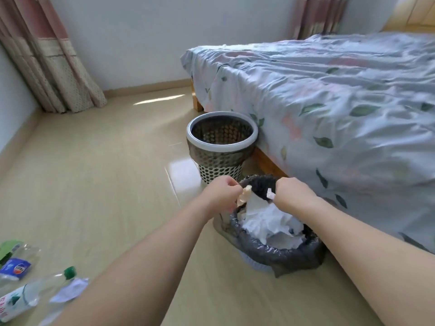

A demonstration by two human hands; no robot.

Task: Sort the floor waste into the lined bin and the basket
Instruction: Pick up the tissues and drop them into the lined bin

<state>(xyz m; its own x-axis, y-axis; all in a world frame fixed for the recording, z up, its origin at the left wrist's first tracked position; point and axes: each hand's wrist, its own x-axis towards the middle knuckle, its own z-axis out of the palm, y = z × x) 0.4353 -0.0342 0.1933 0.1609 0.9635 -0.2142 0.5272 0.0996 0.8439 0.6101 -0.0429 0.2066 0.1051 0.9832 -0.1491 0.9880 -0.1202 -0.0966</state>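
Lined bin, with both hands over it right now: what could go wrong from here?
1. The lined bin is heaped with white paper above its rim; scraps dropped by the left hand or right hand may slide off onto the floor.
2. The liner's loose edge hangs outside; pressing the heap down could drag it in.
3. The plastic bottles by the left forearm could be knocked and roll.

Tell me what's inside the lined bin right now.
Crumpled white paper fills the lined bin up to its rim, and both hands hold small scraps over it. Whatever lies beneath the paper is covered and cannot be seen.
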